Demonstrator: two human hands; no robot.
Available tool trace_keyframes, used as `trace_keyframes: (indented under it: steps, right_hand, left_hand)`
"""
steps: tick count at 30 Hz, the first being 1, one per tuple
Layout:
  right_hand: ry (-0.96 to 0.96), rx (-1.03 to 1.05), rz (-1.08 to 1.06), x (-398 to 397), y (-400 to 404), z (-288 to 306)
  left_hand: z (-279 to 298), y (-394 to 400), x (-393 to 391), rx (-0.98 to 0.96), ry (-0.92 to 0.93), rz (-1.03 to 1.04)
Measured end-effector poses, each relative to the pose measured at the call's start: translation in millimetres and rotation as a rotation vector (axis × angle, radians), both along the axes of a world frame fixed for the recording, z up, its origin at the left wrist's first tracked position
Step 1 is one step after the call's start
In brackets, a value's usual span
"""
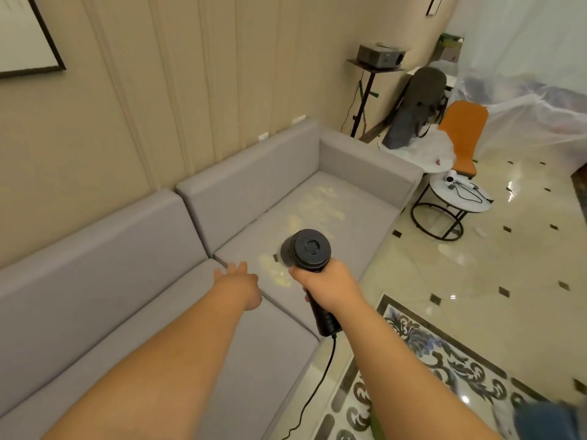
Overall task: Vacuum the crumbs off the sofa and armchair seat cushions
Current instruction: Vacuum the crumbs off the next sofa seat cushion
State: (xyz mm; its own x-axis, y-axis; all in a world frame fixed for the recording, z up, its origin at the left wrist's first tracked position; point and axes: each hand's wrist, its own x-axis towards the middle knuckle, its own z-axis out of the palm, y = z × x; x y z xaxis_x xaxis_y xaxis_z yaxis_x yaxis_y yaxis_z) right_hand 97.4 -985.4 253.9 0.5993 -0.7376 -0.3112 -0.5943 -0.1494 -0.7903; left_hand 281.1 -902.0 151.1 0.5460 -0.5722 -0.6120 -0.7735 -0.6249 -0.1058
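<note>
The handheld vacuum (306,252) is gripped by the right hand (327,285) w/ fingers wrapped round its handle, nozzle aimed down near the seat cushion's (359,214) front edge, where crumbs (320,204) lie (cord trailing floorward). The left hand (238,282) is held flat, fingers straight, over the cushion seam, prob. for balance.

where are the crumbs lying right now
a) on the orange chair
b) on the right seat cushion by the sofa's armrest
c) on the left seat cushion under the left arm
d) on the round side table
b: the pale crumbs are scattered over the right seat cushion next to the armrest, just ahead of the handheld vacuum that the right hand grips; the left hand reaches out open over the cushion seam.
</note>
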Motion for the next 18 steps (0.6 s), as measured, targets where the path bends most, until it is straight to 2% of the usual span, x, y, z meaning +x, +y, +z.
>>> trace_keyframes:
  steps: [5,12,18]
  right_hand:
    - [-0.04,-0.015,0.026,-23.6,-47.4,-1.0]
    - [-0.081,-0.018,0.204,-65.9,-162.6,15.0]
    - [-0.058,0.056,0.305,-79.9,-242.8,-9.1]
  left_hand:
    - [-1.0,-34.7,-24.9,0.007,-0.021,0.041]
    - [3.4,-100.6,-70.0,0.004,-0.044,0.157]
    - [-20.8,-153.8,-110.4,0.041,-0.013,0.279]
